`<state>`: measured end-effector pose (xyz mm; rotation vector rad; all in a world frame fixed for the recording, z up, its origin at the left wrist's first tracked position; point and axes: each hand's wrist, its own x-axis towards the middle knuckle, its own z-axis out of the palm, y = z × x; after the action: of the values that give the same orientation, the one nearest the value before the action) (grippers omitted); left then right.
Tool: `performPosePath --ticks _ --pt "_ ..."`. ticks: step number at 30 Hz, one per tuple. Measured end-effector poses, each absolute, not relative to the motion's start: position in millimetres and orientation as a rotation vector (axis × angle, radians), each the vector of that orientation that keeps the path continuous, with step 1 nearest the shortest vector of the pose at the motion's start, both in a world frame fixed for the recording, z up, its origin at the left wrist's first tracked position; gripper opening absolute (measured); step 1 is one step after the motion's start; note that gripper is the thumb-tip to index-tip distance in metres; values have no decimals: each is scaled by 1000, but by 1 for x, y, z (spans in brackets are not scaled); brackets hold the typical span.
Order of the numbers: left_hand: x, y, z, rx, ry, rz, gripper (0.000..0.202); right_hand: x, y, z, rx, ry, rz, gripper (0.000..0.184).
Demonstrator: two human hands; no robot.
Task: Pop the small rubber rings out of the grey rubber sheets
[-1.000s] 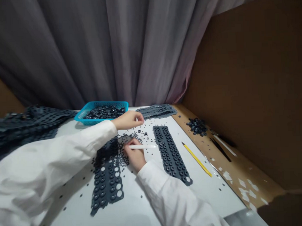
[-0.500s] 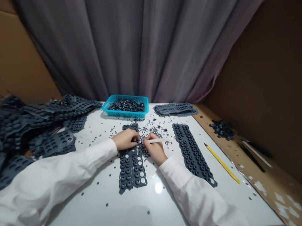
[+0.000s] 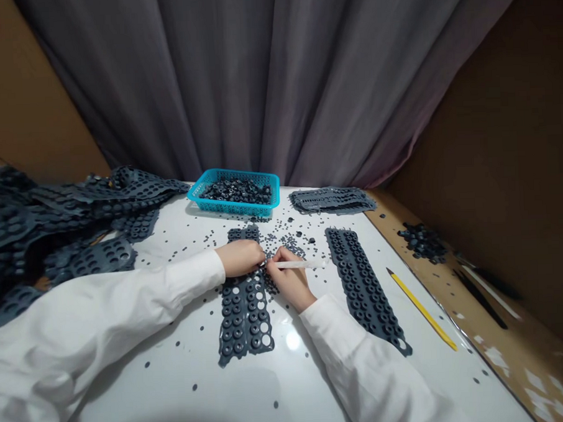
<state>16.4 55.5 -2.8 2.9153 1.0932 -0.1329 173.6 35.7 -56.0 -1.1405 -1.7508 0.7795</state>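
My right hand (image 3: pixel 291 284) is closed around a slim white pen-like tool (image 3: pixel 302 265), its tail pointing right. Its tip, by my left fingers, is too small to make out. My left hand (image 3: pixel 239 257) lies across a dark rubber sheet (image 3: pixel 246 318) studded with rows of ring-shaped grommets. Its fingers are pinched together against my right fingertips, and what they hold is hidden. White gaps show in the sheet's right columns where grommets are absent. Many tiny dark discs (image 3: pixel 287 243) lie scattered around and beyond my hands.
Behind my hands stands a blue basket (image 3: pixel 235 208) of small black parts. A second grommet sheet (image 3: pixel 366 282) and a yellow pencil (image 3: pixel 421 307) lie to the right. Flattened sheets (image 3: pixel 332 200) lie at the back, a black pile (image 3: pixel 423 242) far right, heaped sheets (image 3: pixel 97 259) left.
My left hand has moved slightly right, and its fingers have come together at my right fingertips. The right hand keeps its grip on the white tool. The view has shifted a little.
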Motion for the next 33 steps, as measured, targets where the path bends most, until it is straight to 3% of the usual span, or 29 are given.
performPosePath --ticks 4,9,16,23,27,33 --pt "12 58 -13 2997 1020 -109 15 173 35 -56 -1150 -1758 753 16" --pt "-1 57 -22 2718 1032 238 14 173 35 -55 -1175 -1761 745 16" --pt "-27 63 -18 1714 1325 962 23 175 34 -57 -1158 -1734 806 17" --pt "-30 42 -15 869 1021 916 37 177 35 -62 -1129 -1546 1008 17" --pt "-21 28 -13 735 880 875 30 176 36 -63 -1125 -1542 1019 18" --pt "-14 21 -13 717 810 877 37 177 36 -63 -1128 -1568 1020 17"
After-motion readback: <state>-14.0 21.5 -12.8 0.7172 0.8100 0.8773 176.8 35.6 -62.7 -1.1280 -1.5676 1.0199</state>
